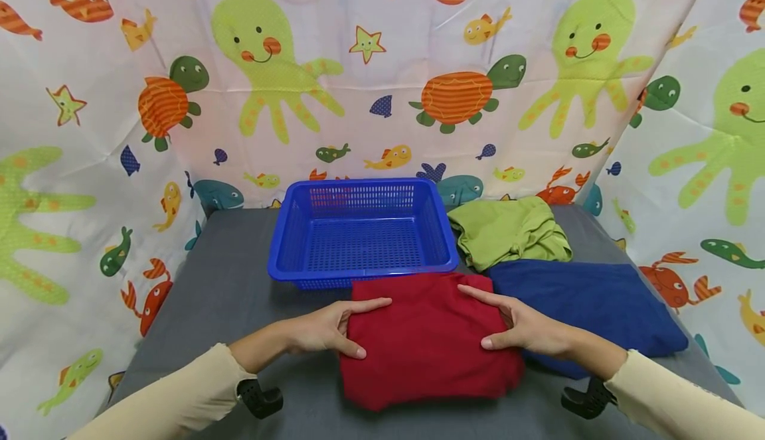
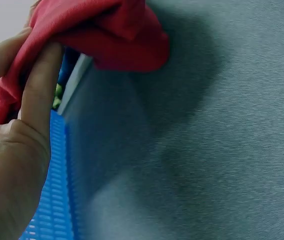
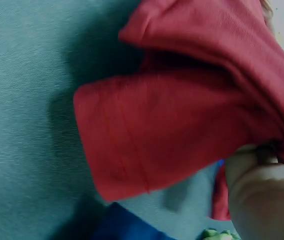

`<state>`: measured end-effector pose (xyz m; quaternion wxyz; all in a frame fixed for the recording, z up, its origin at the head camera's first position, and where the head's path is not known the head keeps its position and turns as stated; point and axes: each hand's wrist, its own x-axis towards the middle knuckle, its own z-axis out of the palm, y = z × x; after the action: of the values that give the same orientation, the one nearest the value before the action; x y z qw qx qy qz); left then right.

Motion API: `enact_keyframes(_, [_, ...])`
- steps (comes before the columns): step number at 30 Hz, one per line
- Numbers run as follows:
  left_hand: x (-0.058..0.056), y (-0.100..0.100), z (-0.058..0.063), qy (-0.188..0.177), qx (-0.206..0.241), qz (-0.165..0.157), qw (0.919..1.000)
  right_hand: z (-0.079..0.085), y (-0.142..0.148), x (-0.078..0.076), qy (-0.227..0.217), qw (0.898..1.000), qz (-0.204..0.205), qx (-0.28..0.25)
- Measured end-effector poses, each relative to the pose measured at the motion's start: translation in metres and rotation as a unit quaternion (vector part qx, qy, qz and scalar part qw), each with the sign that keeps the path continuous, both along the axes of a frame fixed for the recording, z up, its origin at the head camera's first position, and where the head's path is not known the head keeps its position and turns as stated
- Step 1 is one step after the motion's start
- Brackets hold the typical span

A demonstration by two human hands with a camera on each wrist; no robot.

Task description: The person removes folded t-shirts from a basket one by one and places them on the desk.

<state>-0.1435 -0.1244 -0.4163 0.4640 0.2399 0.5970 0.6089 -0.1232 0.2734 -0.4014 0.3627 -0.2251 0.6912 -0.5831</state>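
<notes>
A folded red shirt (image 1: 424,354), its near edge hanging in loose folds, is held just above the grey table by both hands. My left hand (image 1: 325,326) grips its left side, thumb and index finger over the top; in the left wrist view the cloth (image 2: 107,40) lies between the fingers. On the right side my right hand (image 1: 532,327) grips it the same way. A stitched hem (image 3: 127,145) droops below the hand in the right wrist view. The other fingers are partly hidden by the cloth.
Just behind the shirt stands a blue plastic basket (image 1: 277,254) with nothing inside. A crumpled green cloth (image 1: 510,231) lies to its right. Nearer, a folded navy cloth (image 1: 586,307) lies partly under my right forearm. A printed curtain (image 1: 382,141) surrounds the grey table (image 1: 233,281).
</notes>
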Motion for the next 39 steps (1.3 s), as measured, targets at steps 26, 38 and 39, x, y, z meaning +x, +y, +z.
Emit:
enact_keyframes(26, [-0.011, -0.006, -0.033, 0.03, -0.04, 0.031, 0.9982, -0.035, -0.003, -0.014, 0.031, 0.999, -0.012, 0.027])
enact_keyframes(38, [-0.015, -0.006, -0.037, 0.037, -0.047, 0.049, 0.997, -0.042, -0.006, -0.025, 0.068, 0.997, 0.008, 0.02])
enact_keyframes(39, [-0.015, -0.006, -0.037, 0.036, -0.048, 0.05, 0.9969, -0.042, -0.006, -0.026, 0.065, 0.998, 0.008, 0.021])
